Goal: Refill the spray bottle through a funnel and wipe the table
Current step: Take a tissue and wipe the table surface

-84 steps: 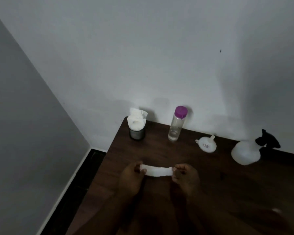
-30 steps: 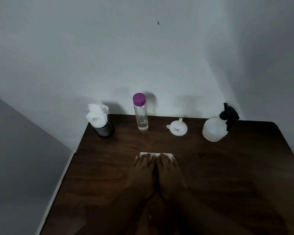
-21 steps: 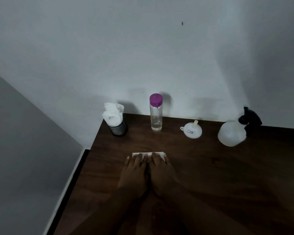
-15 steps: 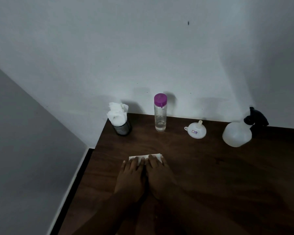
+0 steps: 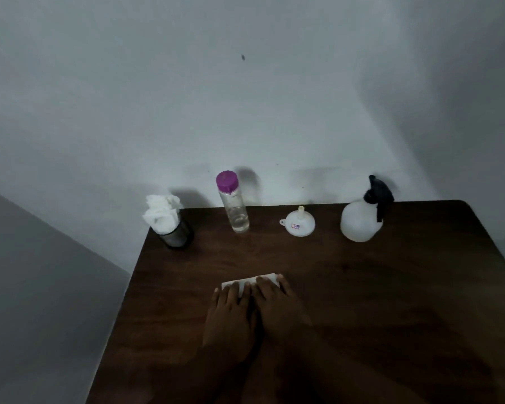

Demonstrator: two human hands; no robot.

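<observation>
Pressing flat, my left hand point(image 5: 229, 313) and right hand point(image 5: 277, 306) pin the tissue point(image 5: 247, 284) to the table point(image 5: 362, 287). Fingers straight, gripping nothing.

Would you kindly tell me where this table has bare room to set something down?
Free: the right half of the dark wooden table, between the white spray bottle and the right hand. Crowded: the back edge, with black tissue cup, purple-capped clear bottle and white funnel.

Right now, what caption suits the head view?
Left hand and right hand press a folded tissue onto the wooden table.
</observation>
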